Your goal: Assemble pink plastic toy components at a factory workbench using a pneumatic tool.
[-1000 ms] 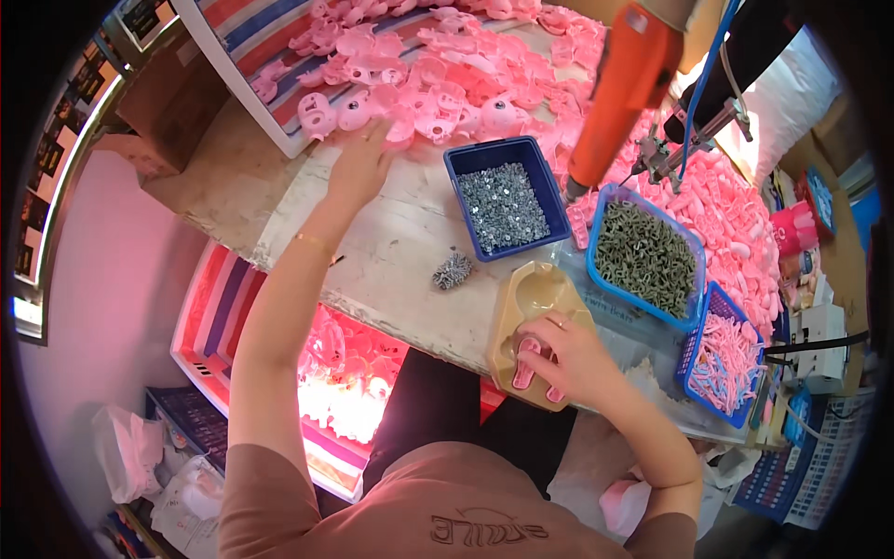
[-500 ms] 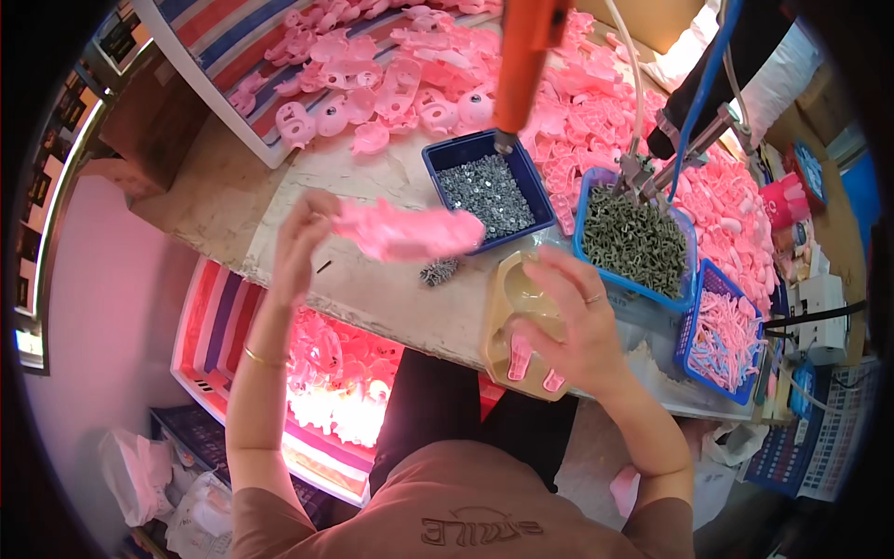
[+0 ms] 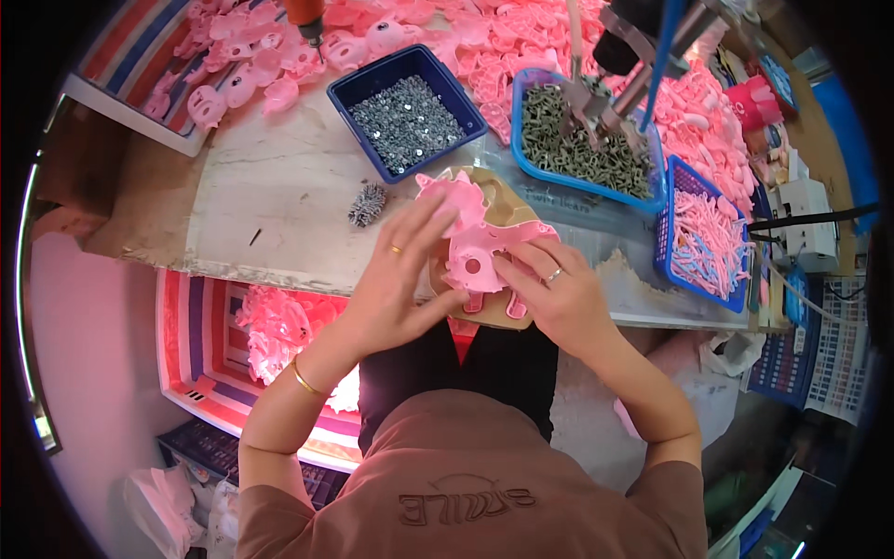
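Observation:
A pink plastic toy shell half (image 3: 472, 244) with a round hole lies over the tan moulded fixture (image 3: 494, 315) at the table's front edge. My left hand (image 3: 402, 270) holds its left side, fingers along the upper part and thumb at the lower edge. On the right, my right hand (image 3: 559, 293) grips the shell with bent fingers; some fingertips are hidden. Two small pink pieces, one a leg-like part (image 3: 515, 305), show in the fixture below the shell.
Beyond the fixture stand a dark blue tray of small metal parts (image 3: 410, 121) and a blue tub of screws (image 3: 582, 140). A clump of screws (image 3: 368, 203) lies left. A basket of pink and blue sticks (image 3: 705, 247) stands right. An orange-bodied driver (image 3: 305, 14) hangs above heaped pink parts.
My left hand has brought the pink shell right and down onto the fixture. My right hand has moved from above the fixture onto the shell. The view has shifted.

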`<state>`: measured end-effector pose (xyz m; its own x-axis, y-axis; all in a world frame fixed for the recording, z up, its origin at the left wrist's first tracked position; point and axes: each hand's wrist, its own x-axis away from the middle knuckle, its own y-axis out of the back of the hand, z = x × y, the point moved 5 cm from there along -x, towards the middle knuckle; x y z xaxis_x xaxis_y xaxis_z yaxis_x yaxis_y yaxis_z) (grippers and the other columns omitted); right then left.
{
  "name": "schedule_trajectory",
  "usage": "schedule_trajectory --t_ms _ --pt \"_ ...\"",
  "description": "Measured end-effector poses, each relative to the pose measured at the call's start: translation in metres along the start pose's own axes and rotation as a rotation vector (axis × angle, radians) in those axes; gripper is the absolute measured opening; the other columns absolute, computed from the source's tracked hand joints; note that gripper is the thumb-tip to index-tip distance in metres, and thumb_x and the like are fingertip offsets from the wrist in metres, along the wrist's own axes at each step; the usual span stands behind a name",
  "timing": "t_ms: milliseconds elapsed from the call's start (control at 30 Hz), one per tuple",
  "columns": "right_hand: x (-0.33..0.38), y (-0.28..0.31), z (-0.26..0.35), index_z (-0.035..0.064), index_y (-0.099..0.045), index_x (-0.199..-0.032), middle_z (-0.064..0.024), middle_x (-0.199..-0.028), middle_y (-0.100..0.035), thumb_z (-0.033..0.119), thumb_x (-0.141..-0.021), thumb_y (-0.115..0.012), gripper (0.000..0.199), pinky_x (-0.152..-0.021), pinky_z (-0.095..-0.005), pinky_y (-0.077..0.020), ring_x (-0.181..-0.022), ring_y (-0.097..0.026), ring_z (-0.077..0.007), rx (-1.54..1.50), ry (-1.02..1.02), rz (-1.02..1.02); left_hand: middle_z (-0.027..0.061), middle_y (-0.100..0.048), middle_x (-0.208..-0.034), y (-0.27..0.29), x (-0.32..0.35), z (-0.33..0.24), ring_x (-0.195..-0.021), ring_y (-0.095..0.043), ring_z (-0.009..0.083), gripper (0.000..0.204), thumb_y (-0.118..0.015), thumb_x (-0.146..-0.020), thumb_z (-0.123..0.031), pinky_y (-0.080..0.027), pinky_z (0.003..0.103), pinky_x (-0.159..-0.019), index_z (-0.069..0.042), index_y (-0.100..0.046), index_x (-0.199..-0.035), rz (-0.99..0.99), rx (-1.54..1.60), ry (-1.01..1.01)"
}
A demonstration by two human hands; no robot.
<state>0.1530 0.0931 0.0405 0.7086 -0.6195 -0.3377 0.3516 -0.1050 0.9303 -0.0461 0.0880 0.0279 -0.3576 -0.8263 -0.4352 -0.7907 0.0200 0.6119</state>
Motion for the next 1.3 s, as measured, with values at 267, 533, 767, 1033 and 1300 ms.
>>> schedule_trajectory --t_ms 267,533,767,1033,1300 --pt "-0.001 0.015 0.000 0.0092 -0.063 -0.127 -0.0092 -0.130 -0.057 0.010 -0.073 -0.076 0.055 -0.096 -0.0426 -0.0485 -0.119 -0.055 -0.0325 -0.127 -0.082 -0.023 0.0187 -0.037 -0.153 -0.018 0.000 -0.007 -0.144 -0.029 0.0410 0.079 -0.074 -0.080 -0.025 -0.028 0.051 -0.116 -0.006 -0.038 -0.148 0.036 -0.105 0.046" --pt "0.005 0.009 -0.011 0.0136 -0.058 -0.133 -0.0102 -0.132 -0.053 0.017 -0.069 -0.082 0.069 -0.100 -0.0445 -0.0447 -0.110 -0.054 -0.0353 -0.227 -0.190 0.096 0.0150 -0.048 -0.144 -0.020 -0.005 -0.007 -0.130 -0.045 0.0391 0.070 -0.075 -0.078 -0.024 -0.032 0.052 -0.112 -0.006 -0.048 -0.141 0.193 -0.088 0.060" --pt "0.015 0.017 -0.029 0.0080 -0.057 -0.132 -0.0124 -0.127 -0.055 0.017 -0.071 -0.082 0.067 -0.097 -0.0418 -0.0455 -0.111 -0.054 -0.0330 -0.393 -0.267 -0.013 0.0133 -0.045 -0.147 -0.018 0.001 -0.009 -0.136 -0.038 0.0370 0.070 -0.076 -0.079 -0.034 -0.029 0.054 -0.114 -0.008 -0.050 -0.139 0.128 -0.261 0.026" --pt "0.017 0.010 -0.029 0.0036 -0.060 -0.125 -0.0127 -0.110 -0.057 0.015 -0.072 -0.081 0.058 -0.088 -0.0392 -0.0492 -0.105 -0.057 -0.0307 -0.426 -0.333 0.050 0.0143 -0.045 -0.147 -0.050 -0.018 -0.028 -0.136 -0.039 0.0365 0.065 -0.071 -0.084 -0.032 -0.028 0.051 -0.116 -0.005 -0.049 -0.139 0.206 -0.307 -0.027" --pt "0.015 0.012 -0.020 0.0027 -0.059 -0.124 -0.0127 -0.110 -0.057 0.012 -0.071 -0.080 0.058 -0.085 -0.0393 -0.0505 -0.104 -0.057 -0.0312 -0.306 -0.277 0.023 0.0130 -0.052 -0.137 -0.055 -0.020 -0.030 -0.126 -0.047 0.0345 0.059 -0.072 -0.083 -0.027 -0.036 0.048 -0.109 -0.004 -0.053 -0.133 0.140 -0.258 -0.027"
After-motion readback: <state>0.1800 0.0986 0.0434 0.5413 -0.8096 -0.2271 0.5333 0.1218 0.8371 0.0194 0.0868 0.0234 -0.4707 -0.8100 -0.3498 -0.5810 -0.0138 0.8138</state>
